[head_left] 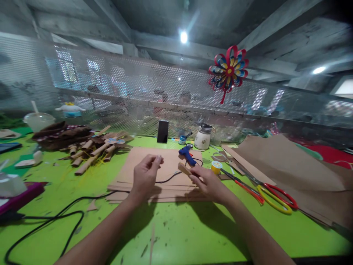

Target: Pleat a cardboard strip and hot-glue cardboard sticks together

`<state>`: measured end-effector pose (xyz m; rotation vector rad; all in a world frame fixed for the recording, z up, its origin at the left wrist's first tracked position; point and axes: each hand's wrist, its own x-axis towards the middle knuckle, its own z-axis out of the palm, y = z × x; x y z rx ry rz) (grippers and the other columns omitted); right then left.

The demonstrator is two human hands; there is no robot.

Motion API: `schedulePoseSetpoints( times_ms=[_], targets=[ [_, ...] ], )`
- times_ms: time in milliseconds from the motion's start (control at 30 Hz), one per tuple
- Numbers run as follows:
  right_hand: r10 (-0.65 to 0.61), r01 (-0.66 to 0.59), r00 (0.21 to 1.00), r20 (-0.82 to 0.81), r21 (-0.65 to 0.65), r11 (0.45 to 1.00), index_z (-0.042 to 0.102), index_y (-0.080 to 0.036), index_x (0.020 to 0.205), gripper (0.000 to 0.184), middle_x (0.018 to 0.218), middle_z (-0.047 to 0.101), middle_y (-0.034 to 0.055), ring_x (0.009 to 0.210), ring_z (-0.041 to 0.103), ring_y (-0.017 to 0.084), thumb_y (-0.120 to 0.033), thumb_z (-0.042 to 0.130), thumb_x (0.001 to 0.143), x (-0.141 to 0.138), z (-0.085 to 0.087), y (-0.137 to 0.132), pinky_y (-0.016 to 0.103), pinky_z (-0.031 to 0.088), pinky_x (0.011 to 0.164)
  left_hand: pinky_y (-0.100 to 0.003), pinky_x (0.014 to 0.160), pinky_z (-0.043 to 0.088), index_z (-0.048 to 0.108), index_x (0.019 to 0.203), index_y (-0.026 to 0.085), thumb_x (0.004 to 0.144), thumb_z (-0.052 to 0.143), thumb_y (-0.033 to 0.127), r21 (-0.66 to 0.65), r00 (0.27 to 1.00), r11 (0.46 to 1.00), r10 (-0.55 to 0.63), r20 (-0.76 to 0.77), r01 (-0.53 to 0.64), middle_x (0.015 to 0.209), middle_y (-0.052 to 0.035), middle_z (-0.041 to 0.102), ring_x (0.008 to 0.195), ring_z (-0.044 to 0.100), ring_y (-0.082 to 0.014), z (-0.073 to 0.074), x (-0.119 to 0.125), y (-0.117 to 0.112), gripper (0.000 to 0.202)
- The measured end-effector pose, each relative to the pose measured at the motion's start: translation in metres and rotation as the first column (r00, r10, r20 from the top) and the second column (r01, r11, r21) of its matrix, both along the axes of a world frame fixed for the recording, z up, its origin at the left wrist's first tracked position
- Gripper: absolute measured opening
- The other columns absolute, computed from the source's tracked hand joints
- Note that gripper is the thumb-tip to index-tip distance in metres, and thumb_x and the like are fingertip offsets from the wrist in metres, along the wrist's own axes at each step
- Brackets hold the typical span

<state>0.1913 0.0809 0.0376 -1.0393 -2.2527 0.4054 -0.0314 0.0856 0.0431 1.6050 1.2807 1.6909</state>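
Note:
My right hand (209,182) holds a small, flat piece of brown paper (184,168) between thumb and fingers. To its left, my left hand (145,175) is closed in a pinch; whatever lies between its fingertips, if anything, cannot be made out. Both hands are over a stack of brown paper sheets (162,154). Just beyond the right hand a blue glue gun (187,154) rests on the stack, its black cord running left under my left hand. A yellow spool of thread (216,167) stands right of my right hand.
Scissors with red and yellow handles (278,197) lie right, beside large brown paper sheets (289,162). Rolled paper tubes (95,147) are piled left. A phone (162,131) and a white jar (202,138) stand at the back. The black cord (79,198) loops across the green table (171,235).

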Motion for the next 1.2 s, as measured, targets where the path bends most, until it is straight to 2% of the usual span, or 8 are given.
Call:
schedulePoseSetpoints(
  times_ms=[67,133,267,367,500,800,1067,1200],
  targets=[
    [0.005,-0.013,0.983,0.184,0.042,0.999,0.058,-0.016,0.088,0.015,0.083,0.059,0.0046,0.075,0.051,0.015,-0.018,0.044,0.092,-0.001,-0.001,-0.002,0.027,0.038,0.068,-0.024,0.07,0.045,0.062,0.076,0.017,0.084,0.055,0.032,0.172,0.999,0.985,-0.007,-0.041,0.014,0.075,-0.0023,0.061,0.072,0.056,-0.0141,0.004,-0.001,-0.005,0.018],
    [0.031,-0.041,0.951,0.306,0.025,0.999,0.059,-0.016,0.088,0.013,0.085,0.059,0.0051,0.077,0.052,0.016,-0.014,0.046,0.09,-0.003,-0.002,-0.004,0.026,0.036,0.067,-0.024,0.07,0.045,0.063,0.077,0.017,0.085,0.054,0.029,0.181,0.977,0.969,-0.141,-0.162,0.17,0.075,-0.0031,0.062,0.072,0.057,-0.0143,0.003,0.002,-0.008,0.017],
    [0.084,-0.084,0.898,0.431,-0.018,0.996,0.06,-0.015,0.095,0.014,0.086,0.059,0.0058,0.076,0.052,0.016,-0.013,0.049,0.088,-0.008,-0.006,-0.009,0.025,0.033,0.062,-0.025,0.072,0.044,0.068,0.083,0.017,0.086,0.052,0.028,-0.064,0.765,0.881,-0.441,-0.469,0.469,0.082,-0.0065,0.066,0.076,0.059,-0.0163,-0.013,0.011,-0.006,0.02],
    [0.071,-0.06,0.888,0.454,-0.04,0.997,0.062,-0.015,0.096,0.016,0.085,0.06,0.0063,0.075,0.053,0.016,-0.017,0.047,0.091,-0.009,-0.011,-0.009,0.025,0.031,0.06,-0.024,0.068,0.041,0.069,0.088,0.018,0.085,0.051,0.032,-0.229,0.644,0.851,-0.511,-0.569,0.473,0.084,-0.0068,0.067,0.076,0.059,-0.0172,-0.022,0.014,-0.005,0.023],
    [0.047,-0.03,0.904,0.426,-0.048,0.998,0.064,-0.015,0.088,0.018,0.082,0.063,0.0062,0.074,0.054,0.016,-0.023,0.048,0.092,-0.009,-0.013,-0.007,0.025,0.032,0.061,-0.023,0.06,0.037,0.068,0.086,0.018,0.082,0.055,0.039,-0.336,0.626,0.831,-0.556,-0.547,0.444,0.078,-0.0059,0.068,0.068,0.057,-0.0169,-0.021,0.012,-0.01,0.025],
    [0.016,-0.027,0.917,0.398,0.022,0.999,0.062,-0.017,0.09,0.012,0.084,0.064,0.0049,0.078,0.055,0.016,-0.022,0.052,0.089,-0.001,0.0,-0.009,0.025,0.033,0.064,-0.023,0.052,0.03,0.07,0.074,0.019,0.088,0.047,0.043,-0.262,0.621,0.875,-0.476,-0.623,0.408,0.063,-0.0051,0.065,0.053,0.051,-0.0141,-0.033,0.009,0.001,0.036],
    [-0.063,0.048,0.953,0.296,0.06,0.997,0.065,-0.016,0.086,0.012,0.081,0.065,0.0048,0.073,0.055,0.015,-0.02,0.053,0.088,0.015,0.006,0.001,0.024,0.035,0.063,-0.024,0.055,0.031,0.068,0.072,0.019,0.087,0.047,0.042,-0.254,0.626,0.927,-0.375,-0.684,0.277,0.059,-0.0021,0.06,0.055,0.051,-0.0148,-0.021,0.009,0.002,0.034],
    [-0.015,-0.001,0.967,0.253,0.061,0.998,0.066,-0.016,0.081,0.014,0.076,0.065,0.0035,0.069,0.055,0.014,-0.017,0.054,0.087,0.016,0.008,0.0,0.023,0.035,0.063,-0.029,0.073,0.041,0.068,0.076,0.018,0.084,0.052,0.048,-0.1,0.655,0.975,-0.208,-0.726,0.198,0.08,-0.0071,0.063,0.078,0.056,-0.0198,-0.015,0.003,0.003,0.035]
  ],
)
